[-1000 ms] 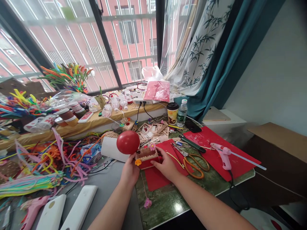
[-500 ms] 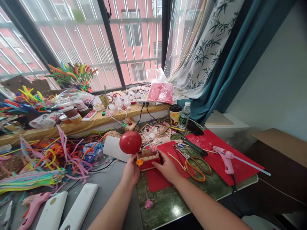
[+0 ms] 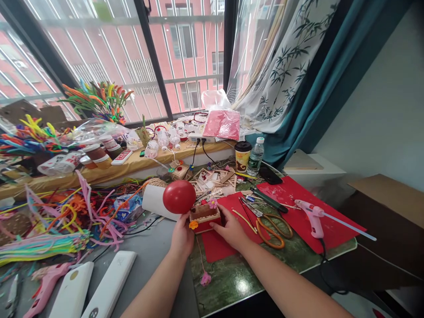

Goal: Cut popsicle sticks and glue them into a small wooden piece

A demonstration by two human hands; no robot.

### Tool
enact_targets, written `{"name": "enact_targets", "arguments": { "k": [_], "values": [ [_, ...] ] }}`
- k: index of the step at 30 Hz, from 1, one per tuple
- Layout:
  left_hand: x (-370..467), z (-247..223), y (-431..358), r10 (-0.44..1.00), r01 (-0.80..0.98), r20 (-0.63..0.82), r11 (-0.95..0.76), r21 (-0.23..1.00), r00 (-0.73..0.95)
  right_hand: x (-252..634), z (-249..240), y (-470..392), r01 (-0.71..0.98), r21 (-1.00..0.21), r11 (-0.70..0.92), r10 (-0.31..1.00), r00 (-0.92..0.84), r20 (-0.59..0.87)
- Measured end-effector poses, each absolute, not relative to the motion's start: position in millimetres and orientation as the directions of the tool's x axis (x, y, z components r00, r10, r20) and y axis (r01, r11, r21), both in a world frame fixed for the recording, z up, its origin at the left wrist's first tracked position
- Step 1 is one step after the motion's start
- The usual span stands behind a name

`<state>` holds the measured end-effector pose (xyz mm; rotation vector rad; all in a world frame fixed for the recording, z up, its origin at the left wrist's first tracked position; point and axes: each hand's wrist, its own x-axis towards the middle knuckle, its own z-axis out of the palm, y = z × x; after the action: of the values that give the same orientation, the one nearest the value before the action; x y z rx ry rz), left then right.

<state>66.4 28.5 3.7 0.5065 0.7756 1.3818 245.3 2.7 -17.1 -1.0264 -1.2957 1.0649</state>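
Observation:
Between my two hands is a small red box (image 3: 207, 224) with pale trim along its edge and an open top. My left hand (image 3: 182, 234) grips its left end, and my right hand (image 3: 230, 229) holds the right end with the thumb on the front. An orange flower (image 3: 193, 225) sits at the front left corner and a pink flower (image 3: 212, 203) on the far rim. A red balloon (image 3: 179, 196) stands just above my left fingers, at the box's left; how it is fastened is hidden. Below the box, a thin stem with a pink blossom (image 3: 206, 278) lies on the table.
Red sheets (image 3: 218, 247) lie under and right of the box. Scissors (image 3: 274, 229), a pink glue gun (image 3: 311, 216), a water bottle (image 3: 256, 157) and a cup (image 3: 243, 157) are to the right. Wooden sticks (image 3: 215, 181) lie behind, pipe cleaners (image 3: 89, 212) left.
The view has shifted slightly. Both hands keep their hold on the box, and the balloon sits marginally further left.

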Motion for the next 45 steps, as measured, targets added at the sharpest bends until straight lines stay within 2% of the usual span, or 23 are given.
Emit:
{"name": "enact_targets", "arguments": {
  "k": [17, 25, 29, 38, 42, 45],
  "values": [
    [67.3, 2.1, 24.6, 0.988, -0.673, -0.156, 0.121, 0.729, 0.009, 246.8, -14.1, -1.7, -0.047, -0.969, 0.243, 0.970, -0.012, 0.244],
    [70.5, -1.2, 25.3, 0.991, -0.624, -0.131, 0.101, 0.775, -0.002, 252.1, -11.0, -4.3, 0.019, -0.969, 0.247, 0.965, 0.082, 0.248],
    [72.2, -4.3, 24.4, 0.994, -0.587, -0.113, 0.096, 0.804, 0.008, 254.2, -14.1, -2.7, -0.031, -0.975, 0.222, 0.966, 0.145, 0.215],
    [67.3, -5.8, 25.7, 0.997, -0.524, -0.072, 0.056, 0.850, -0.011, 257.3, -13.4, 8.2, -0.275, -0.945, 0.179, 0.961, 0.256, 0.108],
    [65.9, -3.6, 23.6, 0.998, -0.485, -0.058, 0.038, 0.874, -0.026, 257.7, -15.3, 10.9, -0.263, -0.947, 0.184, 0.963, 0.243, 0.119],
    [66.6, -1.1, 20.2, 0.999, -0.392, -0.007, -0.009, 0.920, -0.040, 257.9, -18.3, 11.4, -0.226, -0.957, 0.182, 0.963, 0.240, 0.126]
  ]
}}
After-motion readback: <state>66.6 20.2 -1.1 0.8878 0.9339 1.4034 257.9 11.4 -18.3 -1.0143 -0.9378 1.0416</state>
